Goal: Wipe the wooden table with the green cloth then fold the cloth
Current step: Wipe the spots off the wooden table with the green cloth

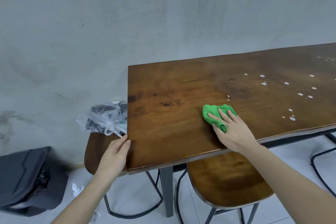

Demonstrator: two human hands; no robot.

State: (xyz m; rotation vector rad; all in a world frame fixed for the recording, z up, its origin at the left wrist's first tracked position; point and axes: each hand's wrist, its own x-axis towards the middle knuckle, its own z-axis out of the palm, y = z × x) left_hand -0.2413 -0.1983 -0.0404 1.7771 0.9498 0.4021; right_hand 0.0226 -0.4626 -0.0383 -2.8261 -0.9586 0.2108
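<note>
The wooden table runs from the middle of the view off to the right. A crumpled green cloth lies on it near the front edge. My right hand presses on the cloth with its fingers spread straight, and a fold of cloth pokes up between thumb and forefinger. White droplets dot the tabletop to the right of the cloth. My left hand rests against the table's left edge near the front corner, fingers relaxed, thumb tip on the top.
A clear plastic bag with dark contents sits on a wooden stool just left of the table. Another wooden stool is tucked under the front edge. A black bin stands on the floor at the left. A grey wall rises behind.
</note>
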